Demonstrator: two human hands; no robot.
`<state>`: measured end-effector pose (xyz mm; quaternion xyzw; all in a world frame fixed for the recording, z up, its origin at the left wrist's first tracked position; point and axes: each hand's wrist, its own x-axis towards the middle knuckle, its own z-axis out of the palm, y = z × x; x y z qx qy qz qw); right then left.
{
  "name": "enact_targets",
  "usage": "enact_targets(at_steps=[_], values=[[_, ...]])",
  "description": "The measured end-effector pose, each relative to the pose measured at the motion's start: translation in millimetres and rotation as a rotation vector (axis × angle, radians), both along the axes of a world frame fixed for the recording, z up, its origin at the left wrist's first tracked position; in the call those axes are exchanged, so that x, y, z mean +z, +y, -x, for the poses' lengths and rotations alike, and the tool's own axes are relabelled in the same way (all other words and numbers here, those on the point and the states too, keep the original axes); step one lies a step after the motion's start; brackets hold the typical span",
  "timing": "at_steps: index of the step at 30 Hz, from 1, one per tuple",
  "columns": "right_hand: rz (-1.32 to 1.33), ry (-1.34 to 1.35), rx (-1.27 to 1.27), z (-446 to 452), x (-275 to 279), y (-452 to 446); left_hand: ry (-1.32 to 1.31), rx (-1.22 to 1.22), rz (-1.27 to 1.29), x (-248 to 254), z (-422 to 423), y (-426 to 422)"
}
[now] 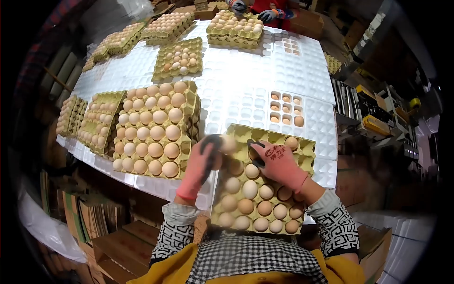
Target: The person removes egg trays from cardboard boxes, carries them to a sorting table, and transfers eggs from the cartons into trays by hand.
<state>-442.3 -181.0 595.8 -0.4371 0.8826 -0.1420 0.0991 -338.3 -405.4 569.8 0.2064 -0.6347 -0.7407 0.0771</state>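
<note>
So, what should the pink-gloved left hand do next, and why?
Perhaps the left hand should ease the pale, round egg it seems to hold into the yellow-green pulp tray; bare pockets show beside the pink-gloved right hand.

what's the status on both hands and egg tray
Left hand: blurred egg at fingers. Right hand: over egg tray. Tray partly filled, partly hidden by hands.

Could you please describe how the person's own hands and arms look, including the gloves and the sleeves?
The left hand and right hand wear pink gloves with dark fingers. The right one has dark lettering on its back. The sleeves carry a black-and-white maze-like pattern, with pale grey cuffs. Mustard-yellow cloth shows higher up.
</note>
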Motion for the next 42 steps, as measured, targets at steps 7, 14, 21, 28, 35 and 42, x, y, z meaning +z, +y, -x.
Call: enact_targets(at_steps=[7,14,21,28,35,42], values=[[0.894,-0.867,-0.368,-10.4,41.9,41.7,0.209,-0.225,-0.481,26.9,-8.3,-19.8],[-0.325,-0.047,-0.078,-41.2,27.2,-14.6,-0.046,-0.598,1.297,53.8,1.5,12.0],[0.887,-1.334,-0.288,-0.4,25.6,61.1,-0.079,-0.714,1.525,47.1,3.4,21.6],[0.028,-0.308,0.115,-14.4,67.2,33.8,-0.015,-0.497,1.332,35.9,-7.6,21.5],[-0.195,0.188,0.367,-52.0,10.5,10.3,0.052,-0.026,-0.348,23.8,-24.4,4.0],[0.294,-0.536,0.217,1.8,21.3,48.6,0.077,0.197,-0.504,30.7,50.9,-10.5]])
